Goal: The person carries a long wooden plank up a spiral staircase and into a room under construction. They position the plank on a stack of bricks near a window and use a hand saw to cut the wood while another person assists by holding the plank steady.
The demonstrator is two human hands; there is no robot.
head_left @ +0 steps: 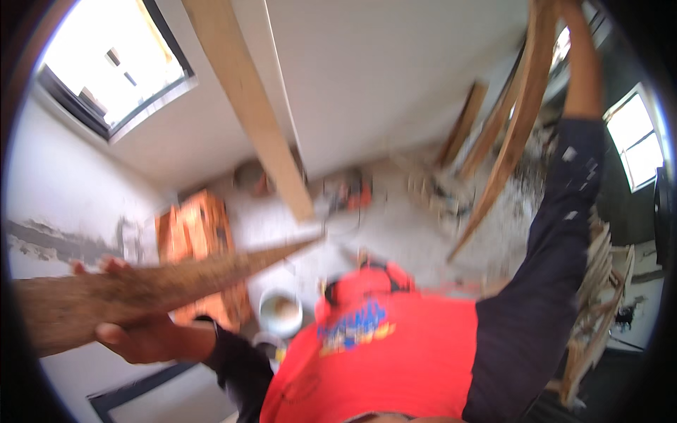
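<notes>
At top right, right hand [564, 8] gripping plank [518, 120] is cut off

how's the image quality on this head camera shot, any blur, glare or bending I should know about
Head view: motion blur softens most of it, above all the rough wooden plank in the left hand and the floor clutter; the window at upper left and the one at right are blown out white; the fisheye bends the long beam and darkens the rim; the right hand is cut off at the top edge.
</notes>
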